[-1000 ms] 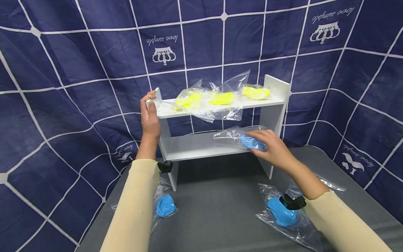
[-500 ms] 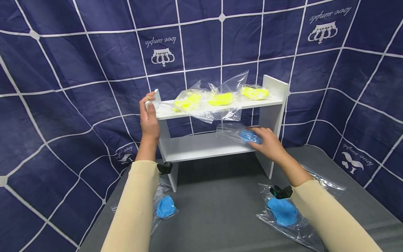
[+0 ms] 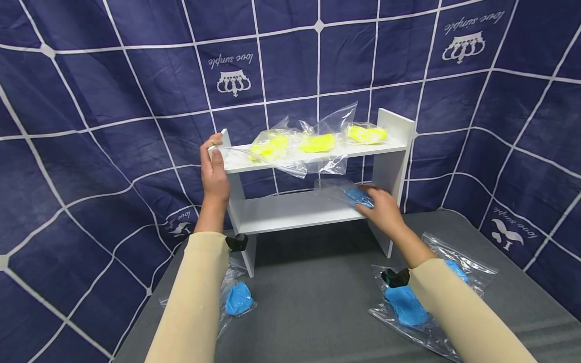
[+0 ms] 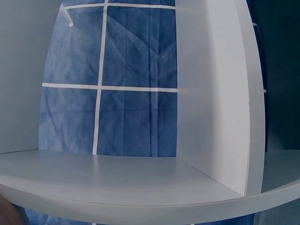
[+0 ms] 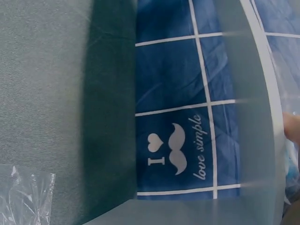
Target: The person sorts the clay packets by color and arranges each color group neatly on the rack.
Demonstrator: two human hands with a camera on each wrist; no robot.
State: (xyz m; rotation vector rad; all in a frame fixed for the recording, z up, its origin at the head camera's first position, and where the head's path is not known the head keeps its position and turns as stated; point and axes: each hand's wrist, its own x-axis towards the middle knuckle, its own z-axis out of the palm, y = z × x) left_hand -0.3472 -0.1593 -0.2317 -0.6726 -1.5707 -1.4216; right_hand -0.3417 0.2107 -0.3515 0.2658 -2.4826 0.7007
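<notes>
My left hand [image 3: 215,174] grips the left side panel of a white two-tier shelf [image 3: 295,214] near its top. At the right end of the lower tier, my right hand [image 3: 383,206] holds a clear plastic bag [image 3: 330,189] with a blue item [image 3: 358,196] inside, fingers above and thumb below. The bag's loose end reaches left over the board; whether its underside touches the board is hard to tell. In the right wrist view only a fingertip [image 5: 292,127] of that hand shows. What the blue item is cannot be made out.
On the top tier lie clear bags with yellow items [image 3: 316,143], one overhanging the front edge. Bagged blue items lie on the grey surface: one at left [image 3: 238,298], others at right [image 3: 406,305], partly behind my right sleeve. A blue grid-patterned cloth [image 3: 290,60] hangs behind.
My right hand has moved slightly left with the bag, farther over the lower tier. The left hand keeps its grip on the panel.
</notes>
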